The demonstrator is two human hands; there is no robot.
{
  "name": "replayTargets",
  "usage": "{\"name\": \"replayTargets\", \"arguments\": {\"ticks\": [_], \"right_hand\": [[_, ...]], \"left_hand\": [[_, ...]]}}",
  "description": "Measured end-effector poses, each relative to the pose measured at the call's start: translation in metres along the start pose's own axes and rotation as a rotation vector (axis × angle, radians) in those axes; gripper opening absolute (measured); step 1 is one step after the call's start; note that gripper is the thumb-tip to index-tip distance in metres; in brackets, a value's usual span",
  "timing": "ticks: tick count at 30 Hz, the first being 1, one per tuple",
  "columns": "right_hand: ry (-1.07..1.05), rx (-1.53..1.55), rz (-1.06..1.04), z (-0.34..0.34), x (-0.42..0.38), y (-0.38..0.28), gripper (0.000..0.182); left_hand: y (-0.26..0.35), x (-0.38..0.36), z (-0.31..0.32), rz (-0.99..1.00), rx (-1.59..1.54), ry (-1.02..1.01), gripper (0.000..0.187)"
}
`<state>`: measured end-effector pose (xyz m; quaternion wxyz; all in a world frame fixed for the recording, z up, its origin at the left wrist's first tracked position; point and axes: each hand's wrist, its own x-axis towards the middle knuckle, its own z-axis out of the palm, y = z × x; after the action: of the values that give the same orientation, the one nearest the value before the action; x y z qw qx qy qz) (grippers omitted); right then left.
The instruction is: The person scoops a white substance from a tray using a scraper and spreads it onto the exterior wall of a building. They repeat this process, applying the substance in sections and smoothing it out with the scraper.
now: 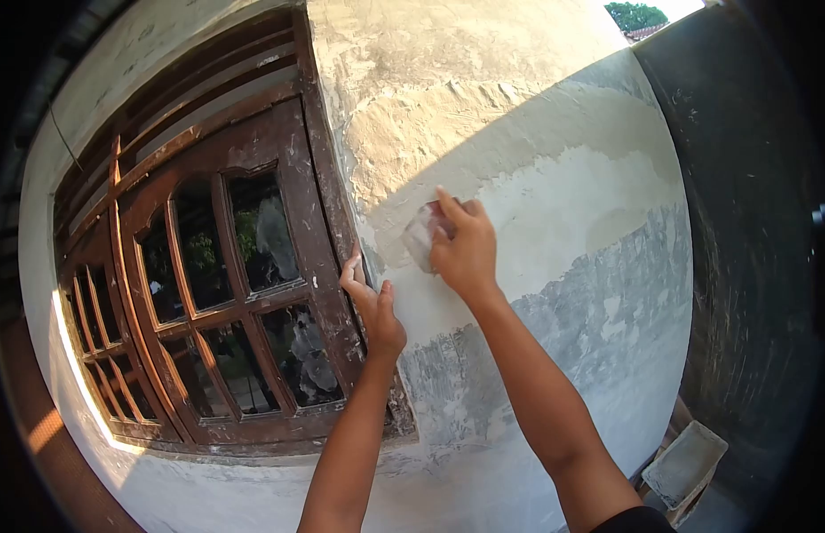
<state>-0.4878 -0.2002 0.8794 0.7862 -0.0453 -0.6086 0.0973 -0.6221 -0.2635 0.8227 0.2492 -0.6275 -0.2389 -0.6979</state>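
My right hand [467,244] is closed around a scraper [420,233] with a pale, smeared blade and a reddish part near my fingers; motion blurs it. Its blade lies against the wall [555,213], where a band of damp, light plaster [399,147] covers the grey surface. To the left, my left hand [377,311] rests by the edge of the brown window frame [328,178], thumb and fingers apart, with nothing visible in it. White smears mark the frame and the window panes [310,351].
A grey plaster-stained tub [688,462] stands at the lower right, by a dark wall [741,240]. Slatted wooden vents [208,80] top the window. Sunlight falls across the upper wall, with shade below.
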Motion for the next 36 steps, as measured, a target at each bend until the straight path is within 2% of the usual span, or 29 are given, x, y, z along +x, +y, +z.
{"name": "replayTargets", "arguments": {"ticks": [1, 3, 5, 6, 7, 9, 10, 11, 13, 15, 18, 20, 21, 23, 24, 25, 27, 28, 29, 32, 33, 36], "right_hand": [[0.107, 0.004, 0.122, -0.007, 0.006, 0.006, 0.055], [0.179, -0.076, 0.145, -0.011, 0.009, 0.006, 0.055], [0.023, -0.005, -0.065, 0.001, -0.002, -0.011, 0.052], [-0.070, -0.030, -0.120, 0.009, -0.008, -0.013, 0.050], [-0.067, -0.026, -0.124, 0.008, -0.004, -0.010, 0.050], [0.078, -0.148, 0.050, 0.001, 0.011, -0.001, 0.050], [0.201, -0.216, 0.078, -0.006, 0.021, 0.003, 0.050], [0.199, -0.212, 0.075, -0.003, 0.022, 0.001, 0.050], [0.057, 0.163, 0.016, 0.006, 0.024, -0.011, 0.049], [-0.167, 0.013, -0.113, 0.022, 0.015, -0.014, 0.051], [-0.055, -0.070, -0.042, 0.019, 0.034, 0.006, 0.053], [0.235, -0.068, 0.038, 0.008, 0.045, 0.008, 0.053], [0.237, -0.067, 0.043, 0.010, 0.038, 0.001, 0.053], [-0.046, 0.032, -0.157, 0.022, 0.019, -0.018, 0.051], [-0.114, -0.149, -0.227, 0.026, 0.012, -0.016, 0.051], [-0.114, -0.144, -0.222, 0.027, 0.014, -0.010, 0.051], [0.171, -0.108, 0.017, 0.015, 0.031, 0.004, 0.053], [0.199, -0.119, 0.073, 0.009, 0.037, 0.008, 0.053], [0.202, -0.119, 0.074, 0.011, 0.035, 0.008, 0.053], [-0.092, -0.036, -0.092, 0.022, 0.018, -0.017, 0.051], [-0.090, -0.037, -0.090, 0.024, 0.021, -0.011, 0.051], [0.137, -0.044, 0.052, 0.012, 0.038, 0.010, 0.052]], "left_hand": [[0.000, 0.001, 0.000, 0.014, 0.057, 0.004, 0.056], [-0.002, 0.001, 0.000, 0.022, 0.055, 0.021, 0.055], [0.000, -0.001, 0.001, 0.026, 0.052, 0.027, 0.055], [0.002, -0.001, 0.002, 0.013, 0.025, 0.029, 0.054], [0.004, 0.000, 0.003, 0.004, -0.002, 0.027, 0.054], [0.001, 0.000, 0.001, 0.010, 0.041, 0.028, 0.054], [-0.001, 0.000, 0.001, 0.015, 0.079, 0.037, 0.053], [-0.003, -0.001, 0.000, 0.018, 0.081, 0.041, 0.053], [-0.004, -0.001, 0.000, 0.031, 0.075, 0.037, 0.053], [-0.004, 0.001, 0.001, 0.043, 0.065, 0.027, 0.053], [-0.001, 0.001, -0.002, 0.026, 0.090, 0.019, 0.054], [-0.002, 0.001, 0.000, 0.010, 0.117, 0.026, 0.057], [-0.004, 0.000, 0.000, 0.016, 0.096, 0.028, 0.056], [-0.005, 0.001, 0.001, 0.026, 0.076, 0.038, 0.056], [-0.003, 0.000, 0.001, 0.012, 0.086, 0.028, 0.053], [-0.001, 0.000, 0.000, -0.001, 0.097, 0.017, 0.051], [0.002, 0.000, -0.001, 0.014, 0.136, 0.011, 0.051], [0.002, 0.000, 0.000, 0.033, 0.169, 0.005, 0.051], [0.001, 0.001, -0.001, 0.034, 0.168, 0.003, 0.051], [-0.003, 0.000, -0.001, 0.039, 0.182, 0.007, 0.051], [-0.005, 0.001, -0.001, 0.042, 0.152, 0.010, 0.054], [0.001, 0.001, 0.000, 0.030, 0.143, 0.016, 0.059]]}}
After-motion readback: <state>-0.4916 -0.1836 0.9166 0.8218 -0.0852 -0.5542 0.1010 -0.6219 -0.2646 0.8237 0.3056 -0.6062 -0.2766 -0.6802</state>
